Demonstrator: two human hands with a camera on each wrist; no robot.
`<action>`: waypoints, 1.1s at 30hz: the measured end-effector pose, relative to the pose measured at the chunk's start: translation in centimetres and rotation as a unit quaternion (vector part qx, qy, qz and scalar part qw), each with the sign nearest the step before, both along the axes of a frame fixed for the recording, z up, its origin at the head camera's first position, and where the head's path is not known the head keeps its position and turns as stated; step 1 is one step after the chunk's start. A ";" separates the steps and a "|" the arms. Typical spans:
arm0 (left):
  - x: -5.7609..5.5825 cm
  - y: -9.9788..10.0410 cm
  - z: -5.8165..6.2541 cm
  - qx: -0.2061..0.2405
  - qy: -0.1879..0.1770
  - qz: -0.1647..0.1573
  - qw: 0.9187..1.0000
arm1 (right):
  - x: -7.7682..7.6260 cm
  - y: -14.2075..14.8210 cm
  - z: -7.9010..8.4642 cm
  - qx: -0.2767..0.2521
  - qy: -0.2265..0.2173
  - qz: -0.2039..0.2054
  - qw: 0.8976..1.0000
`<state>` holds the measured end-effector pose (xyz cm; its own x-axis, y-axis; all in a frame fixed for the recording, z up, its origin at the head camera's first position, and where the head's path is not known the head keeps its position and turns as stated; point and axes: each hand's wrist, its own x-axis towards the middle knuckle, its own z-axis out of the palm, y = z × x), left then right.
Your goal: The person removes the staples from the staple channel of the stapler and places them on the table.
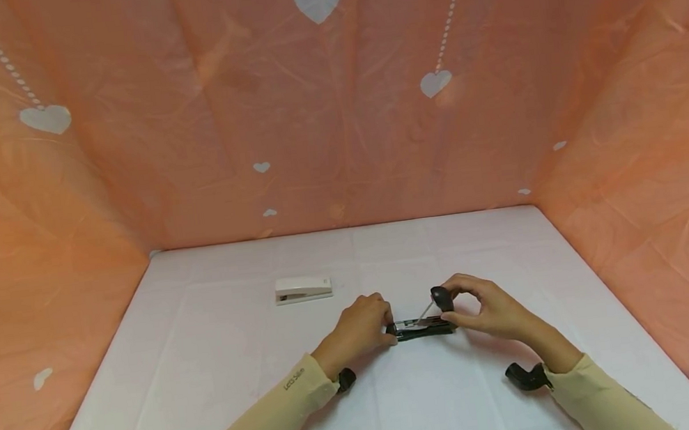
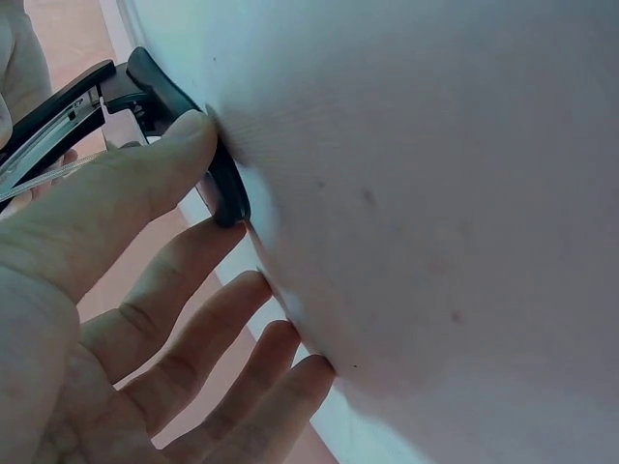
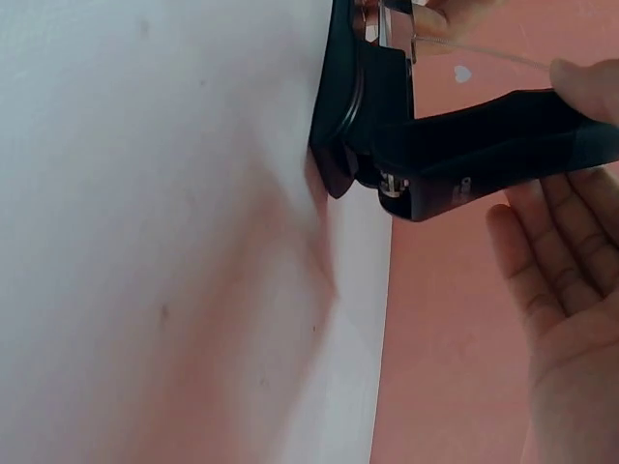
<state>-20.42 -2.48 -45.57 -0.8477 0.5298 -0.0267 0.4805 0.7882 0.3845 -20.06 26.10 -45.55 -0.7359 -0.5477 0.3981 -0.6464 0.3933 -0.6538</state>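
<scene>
**Hold tight, go slow**

A white surface [image 1: 217, 326] carries it all. The left grip [image 1: 359, 329] and right grip [image 1: 496, 311] both pinch parts of the black stapler [image 1: 425, 333], which sits between them. A white stapler [image 1: 303, 288] lies farther off, to the left. The right grip has the lid [image 1: 441, 297], tipped up. A thin wire [image 3: 484, 50] runs toward it. To do this well, the left should hold the end still, the right should lift gently, and neither should bend the wire.

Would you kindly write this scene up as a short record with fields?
Left hand: pinches one end of the black stapler
Right hand: holds its raised top cover
Black stapler state: opened up
Second item: white stapler, farther back and to the left, untouched
Surface: white cloth
Backdrop: orange sheet with pale hearts
</scene>
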 end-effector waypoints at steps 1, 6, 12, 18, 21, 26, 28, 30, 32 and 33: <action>0.0 0.0 0.0 -0.001 0.001 0.000 1.000 | 0.0 0.0 0.0 -0.002 0.001 0.002 1.000; -0.1 -0.1 -0.1 -0.001 0.001 0.002 1.000 | -0.1 0.3 0.1 -0.004 0.004 -0.002 1.000; -0.1 0.0 0.0 0.000 0.002 0.000 1.000 | 0.0 0.9 0.1 -0.003 -0.020 -0.012 1.000; 0.0 0.0 0.0 -0.008 0.009 0.001 1.000 | 0.1 1.0 0.2 -0.002 -0.013 -0.012 1.000; 0.0 0.1 -0.1 -0.009 0.010 0.000 1.000 | 0.1 1.4 0.1 -0.005 -0.005 -0.016 1.000; 0.0 0.0 -0.1 -0.009 0.009 0.000 1.000 | 0.0 2.0 -0.1 -0.001 -0.004 -0.023 1.000; 0.0 0.0 -0.1 -0.008 0.009 0.000 1.000 | 0.0 2.2 -0.1 0.002 -0.008 -0.023 1.000; 0.0 0.0 -0.1 -0.007 0.010 -0.001 1.000 | 0.0 2.4 0.0 0.003 -0.011 -0.024 1.000; 0.0 0.0 -0.2 -0.007 0.008 -0.001 1.000 | 0.0 2.6 0.0 0.004 -0.015 -0.024 1.000; 0.0 0.0 -0.2 -0.006 0.006 0.000 1.000 | 0.0 2.7 0.0 0.004 -0.017 -0.023 1.000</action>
